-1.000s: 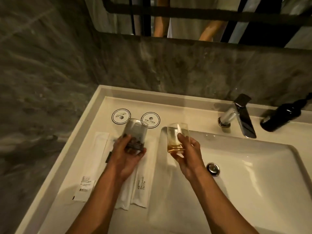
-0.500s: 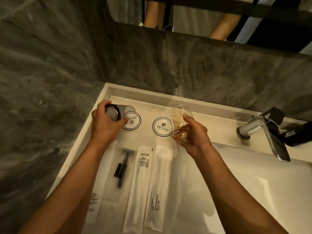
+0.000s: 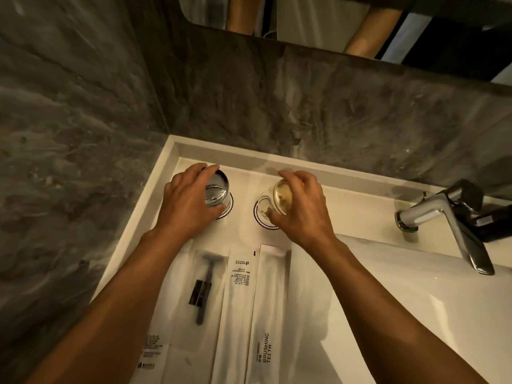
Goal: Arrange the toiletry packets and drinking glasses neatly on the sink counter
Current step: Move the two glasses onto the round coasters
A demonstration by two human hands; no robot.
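My left hand (image 3: 188, 203) grips a grey drinking glass (image 3: 217, 189) from above, mouth down on the left round coaster (image 3: 228, 210) at the back of the white counter (image 3: 243, 231). My right hand (image 3: 300, 209) holds an amber-tinted glass (image 3: 281, 196), tilted, over the right coaster (image 3: 261, 217). In front lie several long packets side by side: a clear razor packet (image 3: 203, 286), a white packet (image 3: 239, 295) with small print, and a white "BRUSHING TEETH" packet (image 3: 270, 314). Another packet (image 3: 151, 353) shows under my left forearm.
A chrome faucet (image 3: 448, 220) stands at the right, with a dark bottle (image 3: 496, 223) behind it. The white basin (image 3: 401, 300) fills the lower right. Grey stone walls close the left and back, and a mirror (image 3: 318, 20) hangs above.
Both hands moved forward and turned the glasses mouth down. The grey glass came down onto the left coaster; the amber one now tilts over the right coaster.
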